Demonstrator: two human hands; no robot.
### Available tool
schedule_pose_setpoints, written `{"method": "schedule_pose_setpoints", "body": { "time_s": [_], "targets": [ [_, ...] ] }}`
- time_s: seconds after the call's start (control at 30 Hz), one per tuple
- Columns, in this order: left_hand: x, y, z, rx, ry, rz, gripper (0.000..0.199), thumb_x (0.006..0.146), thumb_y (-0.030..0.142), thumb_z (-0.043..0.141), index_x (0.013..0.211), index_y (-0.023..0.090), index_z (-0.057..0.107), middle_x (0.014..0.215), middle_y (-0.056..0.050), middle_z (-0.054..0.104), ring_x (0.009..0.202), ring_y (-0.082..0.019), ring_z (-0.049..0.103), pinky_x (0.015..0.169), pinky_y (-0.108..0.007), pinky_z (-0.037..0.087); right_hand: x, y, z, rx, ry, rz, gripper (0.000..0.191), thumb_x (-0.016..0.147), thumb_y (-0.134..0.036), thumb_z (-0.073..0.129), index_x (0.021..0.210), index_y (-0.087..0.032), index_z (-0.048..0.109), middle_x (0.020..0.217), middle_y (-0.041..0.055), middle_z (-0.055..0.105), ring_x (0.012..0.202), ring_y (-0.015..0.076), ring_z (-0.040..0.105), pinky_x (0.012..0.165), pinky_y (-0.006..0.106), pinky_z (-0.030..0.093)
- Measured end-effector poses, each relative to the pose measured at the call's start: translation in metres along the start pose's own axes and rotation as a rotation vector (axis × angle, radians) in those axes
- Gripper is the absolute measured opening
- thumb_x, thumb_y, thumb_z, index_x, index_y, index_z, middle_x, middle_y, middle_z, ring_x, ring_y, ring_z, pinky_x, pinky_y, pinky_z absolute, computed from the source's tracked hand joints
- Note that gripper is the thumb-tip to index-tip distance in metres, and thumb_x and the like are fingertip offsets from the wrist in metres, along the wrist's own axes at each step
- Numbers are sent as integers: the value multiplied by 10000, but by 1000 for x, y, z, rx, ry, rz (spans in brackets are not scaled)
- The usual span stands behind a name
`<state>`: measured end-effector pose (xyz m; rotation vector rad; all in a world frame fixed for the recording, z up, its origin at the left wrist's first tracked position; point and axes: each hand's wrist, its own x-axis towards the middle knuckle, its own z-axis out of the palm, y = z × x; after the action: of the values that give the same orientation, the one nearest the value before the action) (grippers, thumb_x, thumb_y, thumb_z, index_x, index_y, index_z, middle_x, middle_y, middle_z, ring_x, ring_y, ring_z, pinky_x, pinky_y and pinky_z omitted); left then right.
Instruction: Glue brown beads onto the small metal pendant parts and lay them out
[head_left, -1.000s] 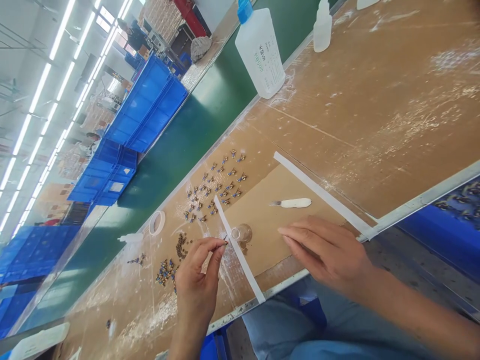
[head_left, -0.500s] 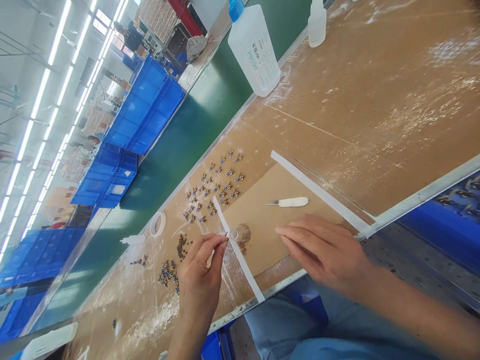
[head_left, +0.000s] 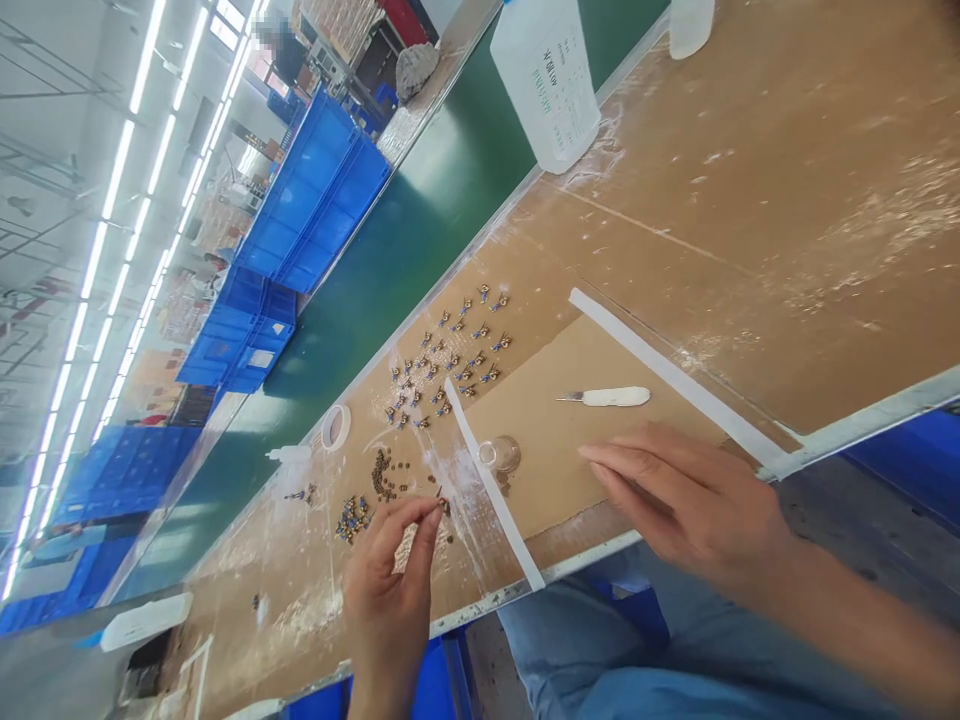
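My left hand [head_left: 397, 565] pinches a tiny dark piece [head_left: 443, 503] between thumb and fingertips, in front of the small cup's left side; its exact kind is too small to tell. My right hand [head_left: 679, 490] hovers over the cardboard sheet [head_left: 540, 420], thumb and straight fingers drawn together, with nothing visible in them. Just beyond its fingertips lies a knife with a white handle [head_left: 616, 397], blade pointing left. Between the hands stands a small clear cup [head_left: 501, 455]. Left of it are a scatter of small brown pieces [head_left: 382, 475] and a heap of blue-and-gold figurines [head_left: 351, 518].
More figurines [head_left: 450, 360] stand spread out beyond the cup. A roll of tape [head_left: 335, 428] and a small white bottle [head_left: 289, 454] lie to the left. A large glue bottle [head_left: 551, 90] stands at the back. White tape strips [head_left: 675, 375] edge the cardboard. Blue crates [head_left: 315, 190] stand across the green belt [head_left: 405, 240].
My left hand has drawn away from the cup, left and toward me, still pinching the tiny piece. My right hand keeps its pose. The whole view has shifted slightly.
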<state>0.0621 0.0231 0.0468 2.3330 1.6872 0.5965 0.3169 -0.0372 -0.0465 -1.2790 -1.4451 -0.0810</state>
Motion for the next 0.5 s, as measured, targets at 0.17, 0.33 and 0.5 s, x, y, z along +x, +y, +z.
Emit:
{"method": "schedule_pose_setpoints", "body": {
  "time_s": [0.17,0.33,0.5],
  "targets": [
    [-48,-35,5,-150,50,-320,251,789,433,725,871,198,754,852,-50,752,809,-208,711,760,-323,588,5,-2,-1,-62,-1,-20,222,843,-83,658,1039,-183,629,876,-3,711,815,104,653,840,215,513],
    [-61,-40,12,-140,59,-369,256,794,442,719,870,200,754,875,-55,751,847,-215,704,786,-338,580,4,-3,-1,-51,-56,-25,240,862,-93,634,1066,-218,620,872,-9,717,798,127,671,805,258,535],
    [-56,-41,12,-96,38,-324,186,822,387,697,853,213,755,876,-43,747,854,-208,691,804,-338,557,1,-2,-3,-85,-52,-42,241,843,-80,657,1052,-196,628,863,4,717,803,128,674,800,245,526]
  ]
}}
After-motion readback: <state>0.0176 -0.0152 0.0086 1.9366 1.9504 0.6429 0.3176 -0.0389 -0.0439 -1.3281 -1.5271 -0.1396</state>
